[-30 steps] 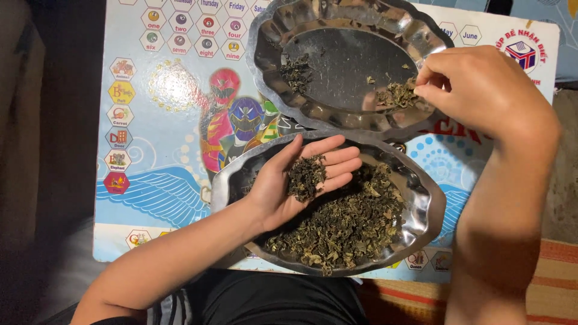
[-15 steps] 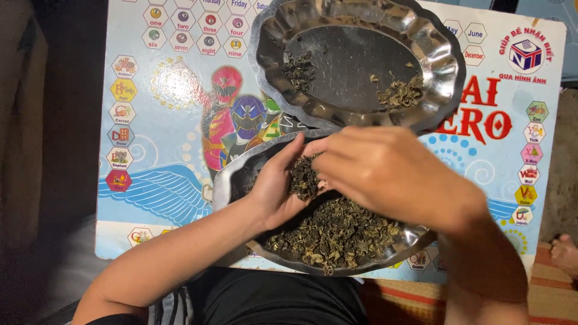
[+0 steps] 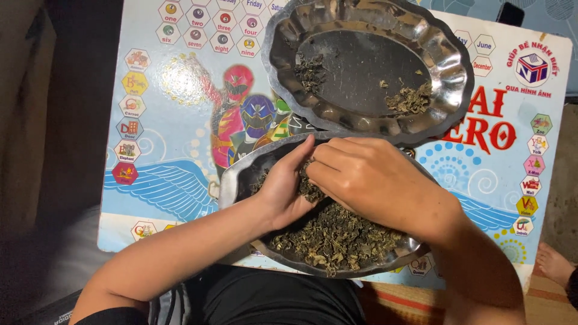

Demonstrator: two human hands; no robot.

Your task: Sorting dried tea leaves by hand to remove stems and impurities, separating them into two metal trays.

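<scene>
My left hand lies palm up over the near metal tray, cupping a small heap of dried dark green leaves. My right hand rests palm down over it, its fingertips in the leaves on the left palm. More dried leaves fill the near tray's right and front part. The far metal tray, oval with a scalloped rim, holds two small clumps of leaves: one at its right and one at its left.
Both trays sit on a low colourful children's table printed with cartoon figures and hexagon pictures. A bare foot shows at the right edge on a striped mat. Dark floor lies to the left.
My right hand came back from the far tray, where it left leaves, to the near tray and now covers the leaves in my left palm. My left hand stayed put.
</scene>
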